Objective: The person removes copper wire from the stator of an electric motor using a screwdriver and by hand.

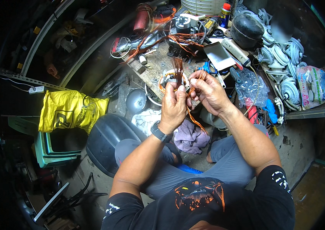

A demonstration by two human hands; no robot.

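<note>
My left hand [172,106] is closed around an upright bundle of dark copper wire [178,69], whose loose strands fan out above the thumb. Close beside it, my right hand [214,93] pinches a thinner bunch of orange copper wire [201,75] between thumb and fingers. A length of orange wire [195,119] hangs below the two hands. Just behind the left hand is a pale round part with orange wire on it, partly covered by the fingers. Both hands are above the near edge of a worn wooden board [148,73].
More orange wire [183,37] lies across the cluttered board. Blue-handled scissors [207,67] and a white tray [219,56] lie beyond my right hand. White plastic wheel-like parts [280,55] pile up at right. A yellow sack [72,111], black container [105,140] and purple cloth [191,138] are lower.
</note>
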